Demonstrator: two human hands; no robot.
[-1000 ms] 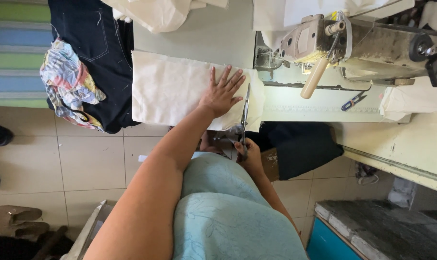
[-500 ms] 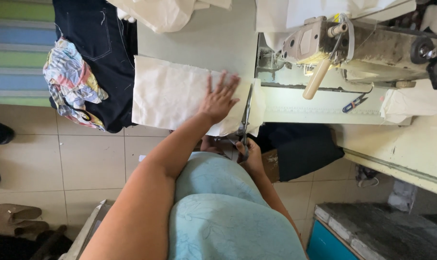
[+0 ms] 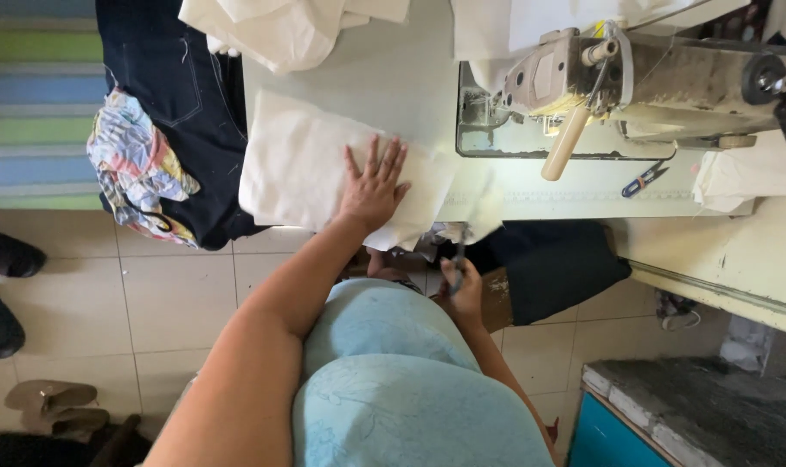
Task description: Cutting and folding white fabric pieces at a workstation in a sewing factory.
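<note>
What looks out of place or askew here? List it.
The cream fabric piece under the left hand overhangs the table edge. A dark garment and a crumpled multicoloured cloth hang off the table's end. Small thread snips lie loose beside the sewing machine. Nothing looks spilled or damaged.

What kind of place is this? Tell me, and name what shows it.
Likely a small sewing workshop: an industrial sewing machine on a work table, cream fabric under the left hand, scissors in the right hand.
</note>
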